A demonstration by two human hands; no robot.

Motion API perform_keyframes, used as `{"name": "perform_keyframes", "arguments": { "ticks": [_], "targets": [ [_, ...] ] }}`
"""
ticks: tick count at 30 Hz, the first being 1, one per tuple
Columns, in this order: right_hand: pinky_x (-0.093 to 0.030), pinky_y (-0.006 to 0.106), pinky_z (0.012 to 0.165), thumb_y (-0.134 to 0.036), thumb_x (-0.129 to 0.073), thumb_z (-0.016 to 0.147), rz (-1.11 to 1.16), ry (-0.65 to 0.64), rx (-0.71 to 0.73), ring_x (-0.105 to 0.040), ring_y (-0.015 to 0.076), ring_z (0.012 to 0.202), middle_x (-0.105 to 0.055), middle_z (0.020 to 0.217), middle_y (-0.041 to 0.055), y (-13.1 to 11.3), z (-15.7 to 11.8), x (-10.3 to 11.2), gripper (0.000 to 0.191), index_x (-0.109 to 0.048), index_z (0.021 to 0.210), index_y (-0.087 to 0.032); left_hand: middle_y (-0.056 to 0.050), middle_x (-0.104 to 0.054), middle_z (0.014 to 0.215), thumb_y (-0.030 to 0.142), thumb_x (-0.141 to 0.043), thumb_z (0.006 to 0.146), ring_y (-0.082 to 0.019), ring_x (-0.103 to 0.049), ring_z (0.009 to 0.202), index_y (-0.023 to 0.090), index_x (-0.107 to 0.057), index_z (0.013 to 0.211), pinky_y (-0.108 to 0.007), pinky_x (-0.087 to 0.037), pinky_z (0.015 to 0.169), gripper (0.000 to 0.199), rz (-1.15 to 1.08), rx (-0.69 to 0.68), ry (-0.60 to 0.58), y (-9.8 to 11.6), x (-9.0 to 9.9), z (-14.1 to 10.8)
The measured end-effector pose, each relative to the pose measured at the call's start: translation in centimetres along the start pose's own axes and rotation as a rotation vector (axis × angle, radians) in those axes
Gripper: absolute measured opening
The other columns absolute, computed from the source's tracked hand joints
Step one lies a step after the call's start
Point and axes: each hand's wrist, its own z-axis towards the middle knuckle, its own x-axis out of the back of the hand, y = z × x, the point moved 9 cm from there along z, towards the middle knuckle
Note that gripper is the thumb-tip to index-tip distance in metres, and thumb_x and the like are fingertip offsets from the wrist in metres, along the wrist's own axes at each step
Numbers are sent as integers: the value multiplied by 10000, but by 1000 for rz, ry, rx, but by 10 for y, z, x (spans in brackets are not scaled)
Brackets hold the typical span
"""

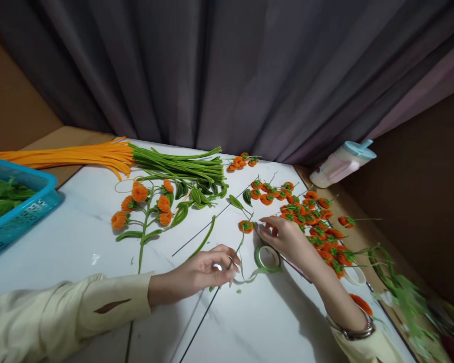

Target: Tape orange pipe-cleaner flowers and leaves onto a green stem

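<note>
My left hand (pixel 208 267) pinches a thin dark stem (pixel 202 322) that slants from the bottom edge up past the fingers. A strip of green tape hangs near those fingertips and runs toward a green tape roll (pixel 267 258). An orange pipe-cleaner flower (pixel 245 226) with a green top lies just above, between the hands. My right hand (pixel 283 234) is beside that flower, thumb and index close together at its right side; whether anything is between them is too small to tell. Several similar orange flowers (pixel 312 217) lie behind and right of my right hand.
An assembled orange flower branch (pixel 146 222) lies at left, with green leaves (pixel 199 196) beside it. Behind are green (pixel 181 164) and orange pipe cleaners (pixel 79 157). A blue basket (pixel 41 199) stands far left, a lidded tumbler (pixel 340 164) at back right. Green scraps (pixel 408 297) lie right.
</note>
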Motion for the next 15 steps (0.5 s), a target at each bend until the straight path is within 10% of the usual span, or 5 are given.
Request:
{"name": "perform_keyframes", "arguments": {
  "ticks": [7, 15],
  "targets": [
    [-420, 265, 548, -143, -487, 758, -94, -25, 44, -554, 170, 561, -648, 749, 79, 7, 17, -20, 375, -660, 1091, -138, -66, -484, 1055, 420, -624, 849, -162, -495, 940, 156, -580, 740, -265, -423, 767, 288, -29, -42, -15, 2, 1, -1],
    [-440, 311, 549, -318, -454, 811, -65, 263, 122, -571, 184, 531, -604, 766, 81, -11, 0, 40, 356, -660, 1058, -166, -57, -526, 1054, 345, -621, 858, -157, -512, 952, 160, -626, 769, -262, -418, 787, 206, -15, -82, -13, 1, 4, -2]
  ]
}}
